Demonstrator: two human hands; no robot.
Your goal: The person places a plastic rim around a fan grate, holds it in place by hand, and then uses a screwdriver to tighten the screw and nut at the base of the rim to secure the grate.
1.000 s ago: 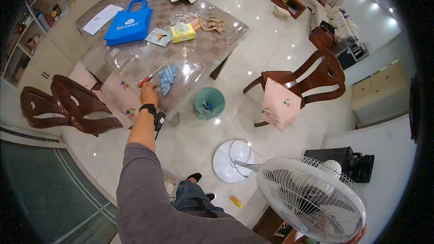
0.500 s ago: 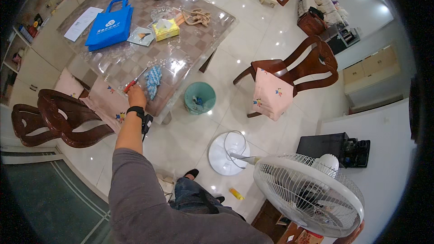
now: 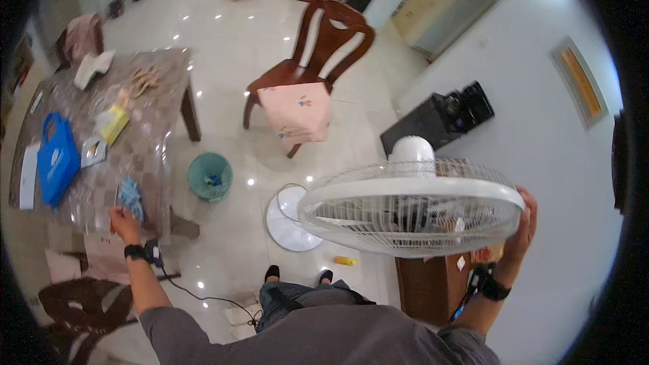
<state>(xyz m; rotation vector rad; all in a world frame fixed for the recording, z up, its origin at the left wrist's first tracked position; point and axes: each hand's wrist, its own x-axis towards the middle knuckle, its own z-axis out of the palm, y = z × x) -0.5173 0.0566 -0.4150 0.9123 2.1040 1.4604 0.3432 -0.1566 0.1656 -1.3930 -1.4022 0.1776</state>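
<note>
Your view has swung right: the white fan (image 3: 405, 187) now sits across the middle, its cage almost edge-on, and the table (image 3: 145, 159) slides off to the left. Can't tell how much of that is the fan head turning and how much is your own head. Bigger change: your right hand (image 3: 526, 222) shows in full, grasping the cage's right rim, where only fingers showed at the near edge. So, as I read it, the fan is now the main thing in hand. The left hand (image 3: 124, 224) is at the table's near edge, fingers curled, beside the blue-and-white cloth (image 3: 130, 196); a thin screwdriver (image 3: 116, 197) shows there, too blurred to tell if you're gripping it. The fan's round base (image 3: 291, 226) stands on the floor, right of the green bin (image 3: 198, 177) and on the near side of the wooden chair (image 3: 287, 73); the yellow bottle (image 3: 345, 261) lies nearer you. Blue bag (image 3: 59, 157) is far left on the table.
</note>
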